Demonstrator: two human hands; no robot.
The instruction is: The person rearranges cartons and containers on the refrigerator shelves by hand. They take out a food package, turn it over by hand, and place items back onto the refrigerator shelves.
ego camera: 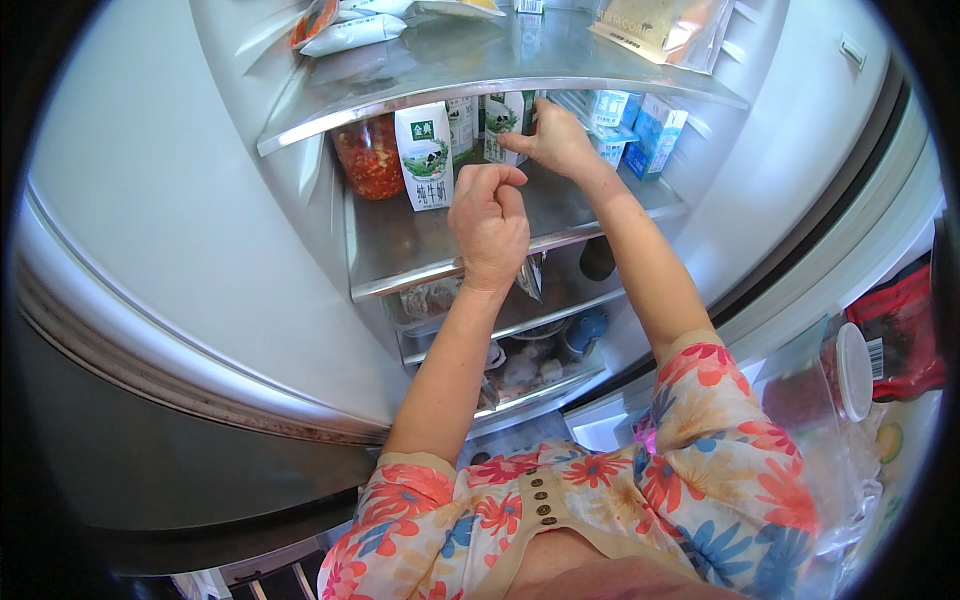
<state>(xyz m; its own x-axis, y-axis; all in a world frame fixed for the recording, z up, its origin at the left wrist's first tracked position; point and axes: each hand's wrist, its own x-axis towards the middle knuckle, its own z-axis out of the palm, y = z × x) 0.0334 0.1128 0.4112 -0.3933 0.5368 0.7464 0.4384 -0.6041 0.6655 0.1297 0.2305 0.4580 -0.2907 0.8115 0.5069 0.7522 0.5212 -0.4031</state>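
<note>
My right hand (561,139) reaches over a refrigerator shelf (420,247). Its thumb overlaps the front of a white and green milk carton (501,112), with the fingers up by the carton's right edge. Whether they grip it cannot be made out. Closer to the shelf's front edge hovers my left hand (491,221), fingers loosely curled and nothing visible in them. Just left of it, another milk carton (426,161) stands upright beside a glass jar (369,157) of chopped red food. A further white carton (461,124) is partly hidden behind the front one.
Right of my hand sit stacked plastic cups (609,142) and a blue and white carton (656,139). The upper shelf (450,67) overhangs them, holding packets (352,34) and a bag (660,30). Lower shelves hold bagged food (525,367). A lidded container (855,371) is in the right door.
</note>
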